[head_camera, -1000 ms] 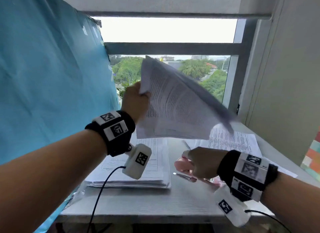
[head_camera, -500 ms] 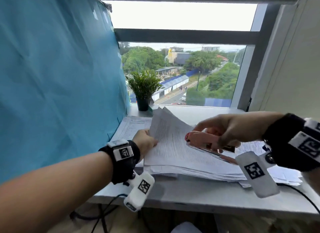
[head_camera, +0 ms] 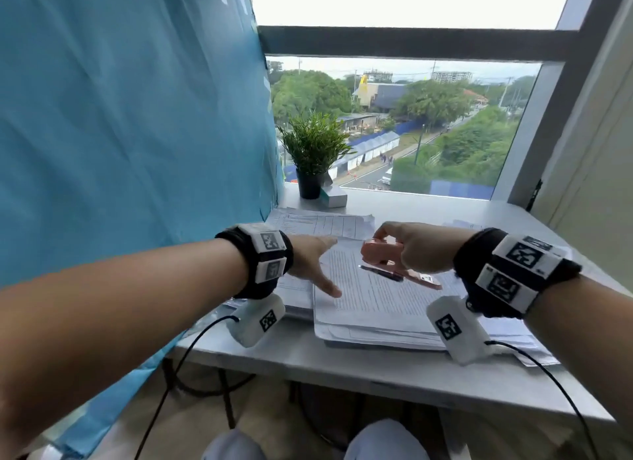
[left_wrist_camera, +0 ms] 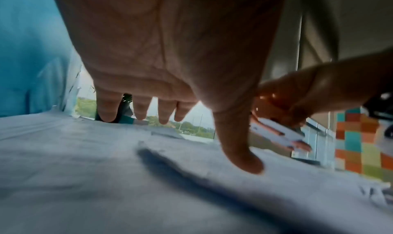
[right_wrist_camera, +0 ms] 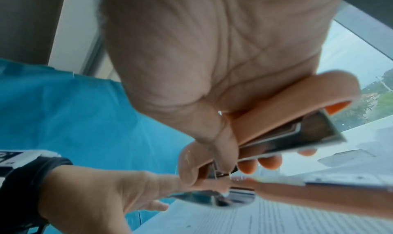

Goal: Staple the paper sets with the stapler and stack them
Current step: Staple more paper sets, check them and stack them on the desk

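Note:
A printed paper set [head_camera: 373, 298] lies on top of a loose paper pile [head_camera: 394, 338] on the white table [head_camera: 342, 367]. My left hand [head_camera: 317, 264] is spread open at the set's left edge, fingers straight. In the left wrist view its thumb [left_wrist_camera: 240, 153] points down at the sheet [left_wrist_camera: 127, 178]; contact is unclear. My right hand [head_camera: 407, 250] grips a pink stapler [head_camera: 380, 254] above the set's upper left corner. The stapler [right_wrist_camera: 287, 120] gapes, its base [head_camera: 424, 280] hanging lower. The left hand [right_wrist_camera: 95, 195] shows beneath it.
A second paper stack [head_camera: 322, 223] lies at the back left of the table. A potted plant [head_camera: 313, 151] and a small box [head_camera: 334, 197] stand on the sill by the window. A blue curtain [head_camera: 137, 117] hangs at the left. More sheets [head_camera: 513, 336] spread to the right.
The left hand lowered the paper set from the air onto the pile and let go; it now lies open. The right hand brought the stapler up over the set.

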